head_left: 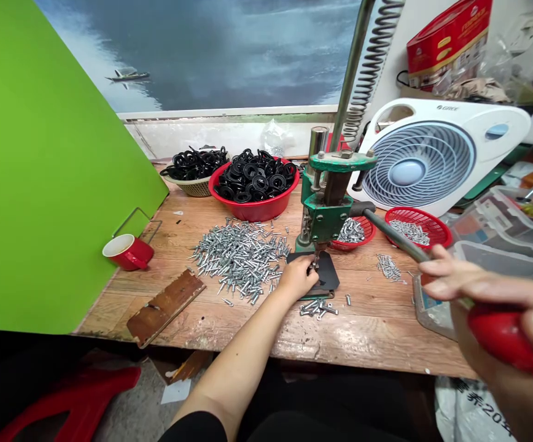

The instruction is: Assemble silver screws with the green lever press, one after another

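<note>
A green hand press (326, 202) stands on the wooden table (377, 331), its black base plate (326, 276) in front. My left hand (298, 277) rests at the base plate with fingers pinched on a small metal part under the press head; the part is too small to name. My right hand (492, 307) is wrapped round the red knob (506, 337) of the press lever (390, 233), close to the camera. A heap of silver screws (239, 255) lies left of the press. A few finished pieces (318, 308) lie in front of the base plate.
A red bowl (255, 209) and a beige basket (195, 184) hold black rubber rings at the back. Two red baskets (414, 230) with silver parts sit right of the press. A white fan (432, 153), a red cup (128, 252), a wood block (165, 306) and a green board (40, 172) surround the area.
</note>
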A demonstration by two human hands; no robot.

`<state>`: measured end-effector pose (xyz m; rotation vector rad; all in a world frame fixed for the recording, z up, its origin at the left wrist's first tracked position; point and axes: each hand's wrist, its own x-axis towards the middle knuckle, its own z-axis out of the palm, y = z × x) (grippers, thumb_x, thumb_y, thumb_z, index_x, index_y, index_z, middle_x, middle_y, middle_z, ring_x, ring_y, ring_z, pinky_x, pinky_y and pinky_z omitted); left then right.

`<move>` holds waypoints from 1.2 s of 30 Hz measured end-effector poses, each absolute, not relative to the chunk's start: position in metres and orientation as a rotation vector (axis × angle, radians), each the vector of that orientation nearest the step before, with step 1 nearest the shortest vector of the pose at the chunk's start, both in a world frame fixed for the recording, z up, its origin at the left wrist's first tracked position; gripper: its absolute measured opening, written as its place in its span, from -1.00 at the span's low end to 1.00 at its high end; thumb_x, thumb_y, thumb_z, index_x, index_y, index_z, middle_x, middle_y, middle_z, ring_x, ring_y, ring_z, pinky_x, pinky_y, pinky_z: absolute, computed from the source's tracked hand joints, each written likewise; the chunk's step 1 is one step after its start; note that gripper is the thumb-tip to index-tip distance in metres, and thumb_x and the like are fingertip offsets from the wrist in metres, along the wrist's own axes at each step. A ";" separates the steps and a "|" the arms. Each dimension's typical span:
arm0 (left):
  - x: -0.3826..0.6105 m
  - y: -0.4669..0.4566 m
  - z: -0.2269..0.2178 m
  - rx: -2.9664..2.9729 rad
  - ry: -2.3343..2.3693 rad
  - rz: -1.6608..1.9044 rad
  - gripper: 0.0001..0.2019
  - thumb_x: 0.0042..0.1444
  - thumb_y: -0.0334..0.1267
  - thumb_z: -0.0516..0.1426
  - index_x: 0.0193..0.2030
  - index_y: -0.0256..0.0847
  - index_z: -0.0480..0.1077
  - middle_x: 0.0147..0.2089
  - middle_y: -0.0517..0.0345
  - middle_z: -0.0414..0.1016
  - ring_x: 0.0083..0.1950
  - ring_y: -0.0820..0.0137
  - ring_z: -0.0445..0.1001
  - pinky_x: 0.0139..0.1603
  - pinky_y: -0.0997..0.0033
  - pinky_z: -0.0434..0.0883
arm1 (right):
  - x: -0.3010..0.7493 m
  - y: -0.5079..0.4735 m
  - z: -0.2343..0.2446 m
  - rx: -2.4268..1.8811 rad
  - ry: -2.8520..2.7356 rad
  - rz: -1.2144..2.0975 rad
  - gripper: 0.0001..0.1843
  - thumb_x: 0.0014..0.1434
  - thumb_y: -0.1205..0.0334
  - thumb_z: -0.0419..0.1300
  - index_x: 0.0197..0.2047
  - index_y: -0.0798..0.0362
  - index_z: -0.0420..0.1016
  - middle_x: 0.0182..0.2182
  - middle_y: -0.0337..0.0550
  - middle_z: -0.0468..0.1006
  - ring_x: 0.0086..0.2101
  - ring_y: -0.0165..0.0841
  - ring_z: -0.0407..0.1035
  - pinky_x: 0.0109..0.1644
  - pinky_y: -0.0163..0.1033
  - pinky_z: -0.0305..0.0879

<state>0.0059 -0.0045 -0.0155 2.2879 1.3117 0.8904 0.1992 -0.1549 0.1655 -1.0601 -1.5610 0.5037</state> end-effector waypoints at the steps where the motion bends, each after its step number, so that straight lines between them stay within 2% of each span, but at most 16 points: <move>1: 0.005 -0.004 -0.015 2.299 1.303 0.876 -0.65 -0.04 -0.42 0.03 -0.06 -0.24 0.36 -0.08 0.07 0.45 -0.07 0.35 0.40 0.01 0.38 0.34 | 0.199 -0.158 0.143 -1.045 -1.558 0.508 -0.72 0.17 0.16 -0.06 -0.14 -0.17 0.43 -0.16 -0.17 0.46 0.06 -0.12 0.17 0.21 0.18 -0.08; 2: 0.005 -0.004 -0.014 2.309 1.296 0.860 -0.65 -0.04 -0.42 0.03 -0.06 -0.23 0.36 -0.08 0.08 0.45 -0.08 0.35 0.41 0.00 0.38 0.34 | 0.199 -0.161 0.118 -1.037 -1.573 0.511 -0.69 0.17 0.14 -0.06 -0.07 -0.18 0.39 -0.04 -0.20 0.39 0.14 -0.11 0.04 0.23 0.19 -0.17; 4: 0.004 -0.003 -0.013 2.322 1.294 0.842 -0.64 -0.05 -0.43 0.03 -0.06 -0.22 0.35 -0.10 0.08 0.45 -0.09 0.35 0.41 -0.02 0.38 0.35 | 0.201 -0.166 0.071 -1.122 -1.643 0.522 -0.57 0.17 0.18 -0.08 0.12 -0.20 0.21 0.17 -0.28 0.11 0.21 -0.14 -0.16 0.26 0.18 -0.32; 6: 0.003 -0.003 -0.012 2.324 1.296 0.842 -0.64 -0.05 -0.43 0.02 -0.06 -0.22 0.35 -0.10 0.08 0.45 -0.09 0.34 0.41 -0.03 0.38 0.36 | 0.205 -0.167 0.043 -1.272 -1.675 0.630 -0.41 0.19 0.20 -0.12 0.27 -0.15 -0.16 0.25 -0.27 -0.15 0.24 -0.20 -0.25 0.27 0.14 -0.35; 8: 0.003 -0.002 -0.012 2.325 1.290 0.846 -0.65 -0.05 -0.43 0.02 -0.07 -0.23 0.35 -0.10 0.08 0.45 -0.09 0.34 0.41 -0.04 0.38 0.36 | 0.209 -0.164 0.040 -1.443 -1.677 0.829 -0.34 0.19 0.17 -0.12 0.30 -0.10 -0.33 0.26 -0.22 -0.22 0.24 -0.25 -0.27 0.29 0.07 -0.33; 10: 0.003 -0.001 -0.011 2.331 1.274 0.853 -0.65 -0.05 -0.43 0.02 -0.08 -0.24 0.36 -0.10 0.07 0.45 -0.09 0.34 0.41 -0.03 0.38 0.36 | 0.208 -0.154 0.056 -1.553 -1.647 1.056 -0.33 0.14 0.16 -0.05 0.29 -0.07 -0.21 0.24 -0.15 -0.09 0.22 -0.26 -0.17 0.28 0.00 -0.22; 11: 0.004 -0.001 -0.011 2.334 1.263 0.859 -0.66 -0.05 -0.44 0.01 -0.09 -0.24 0.36 -0.10 0.07 0.45 -0.09 0.34 0.41 -0.02 0.38 0.35 | 0.205 -0.147 0.067 -1.579 -1.596 1.145 -0.35 0.11 0.18 -0.03 0.26 -0.05 -0.12 0.21 -0.10 0.01 0.18 -0.25 -0.04 0.25 -0.02 -0.09; 13: 0.005 0.001 -0.011 2.330 1.236 0.876 -0.66 -0.07 -0.47 0.01 -0.12 -0.23 0.37 -0.10 0.09 0.46 -0.08 0.36 0.41 0.00 0.40 0.34 | 0.195 -0.132 0.085 -1.607 -1.429 1.249 -0.42 0.07 0.18 -0.01 0.17 0.00 0.00 0.06 0.00 0.25 -0.04 -0.26 0.28 0.03 -0.08 0.24; 14: 0.005 0.001 -0.011 2.325 1.221 0.883 -0.66 -0.08 -0.48 0.00 -0.13 -0.23 0.38 -0.10 0.10 0.46 -0.08 0.37 0.41 0.01 0.41 0.33 | 0.189 -0.125 0.090 -1.621 -1.346 1.258 -0.48 0.06 0.16 -0.01 0.11 0.03 0.04 -0.05 0.00 0.35 -0.20 -0.30 0.36 -0.13 -0.13 0.32; 16: 0.006 0.002 -0.012 2.309 1.208 0.891 -0.65 -0.09 -0.50 0.00 -0.14 -0.21 0.38 -0.11 0.13 0.46 -0.08 0.39 0.41 0.01 0.42 0.33 | 0.178 -0.115 0.092 -1.659 -1.240 1.233 -0.59 0.09 0.08 -0.02 -0.02 0.06 0.08 -0.31 -0.09 0.43 -0.43 -0.39 0.33 -0.34 -0.24 0.31; 19: 0.007 0.002 -0.014 2.291 1.244 0.904 -0.64 -0.10 -0.49 0.00 -0.13 -0.21 0.38 -0.10 0.13 0.46 -0.08 0.37 0.41 0.01 0.41 0.34 | 0.171 -0.113 0.089 -1.666 -1.240 1.202 -0.61 0.08 -0.03 0.02 -0.14 0.06 0.11 -0.51 -0.22 0.36 -0.51 -0.44 0.25 -0.40 -0.31 0.23; 23: 0.006 0.000 -0.016 2.283 1.305 0.942 -0.65 -0.10 -0.47 0.01 -0.12 -0.23 0.39 -0.11 0.09 0.47 -0.09 0.35 0.41 0.00 0.37 0.36 | 0.176 -0.121 0.098 -1.644 -1.209 1.302 -0.55 0.08 -0.08 0.02 -0.06 0.03 0.09 -0.58 -0.32 0.26 -0.59 -0.49 0.18 -0.46 -0.33 0.17; 29: 0.005 0.000 -0.018 2.292 1.311 0.976 -0.66 -0.08 -0.44 0.03 -0.12 -0.23 0.40 -0.12 0.10 0.48 -0.10 0.36 0.43 -0.03 0.38 0.38 | 0.180 -0.128 0.119 -1.710 -1.165 1.383 -0.41 0.07 -0.13 0.03 0.08 0.01 0.05 -0.59 -0.31 0.24 -0.57 -0.45 0.20 -0.50 -0.35 0.14; 36: 0.006 -0.001 -0.020 2.308 1.321 0.945 -0.65 -0.06 -0.42 0.01 -0.09 -0.24 0.38 -0.09 0.07 0.47 -0.08 0.34 0.41 -0.01 0.34 0.37 | 0.181 -0.123 0.094 -1.662 -1.196 1.376 -0.47 0.10 -0.13 0.00 0.03 0.00 0.05 -0.61 -0.34 0.20 -0.59 -0.46 0.19 -0.46 -0.31 0.17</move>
